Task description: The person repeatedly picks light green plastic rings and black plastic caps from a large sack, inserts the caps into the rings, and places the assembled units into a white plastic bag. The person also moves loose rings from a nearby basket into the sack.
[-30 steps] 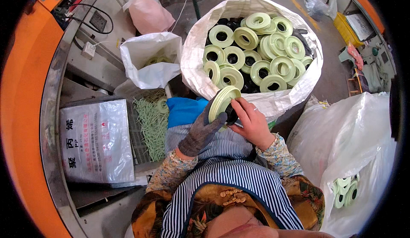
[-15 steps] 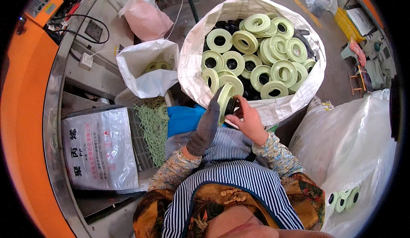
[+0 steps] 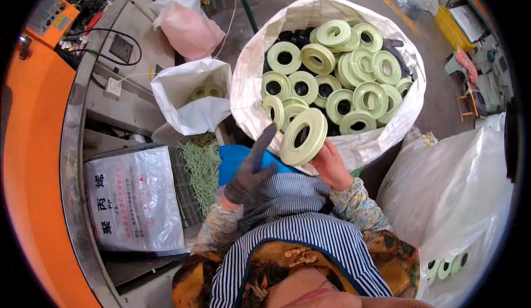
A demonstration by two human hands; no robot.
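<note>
My right hand (image 3: 332, 167), bare, grips a pale green plastic ring (image 3: 298, 156) by its lower right edge. The ring is tilted, its broad face and central hole turned up. My left hand (image 3: 251, 172), in a dark grey glove, is open beside it, fingers stretched and apart from the ring. Just beyond is a large white woven sack (image 3: 249, 87) filled with similar green rings (image 3: 274, 59), with black parts among them. My right fingers are partly hidden behind the ring.
A smaller white bag (image 3: 182, 109) with green rings stands left of the sack. Thin green strips (image 3: 202, 170) lie below it, beside a printed plastic bag (image 3: 135, 197). An orange machine (image 3: 38, 142) borders the left; a big translucent bag (image 3: 442, 181) stands at right.
My left hand has let go of the ring and moved left and down. In my right hand the ring has turned from nearly edge-on to show its face.
</note>
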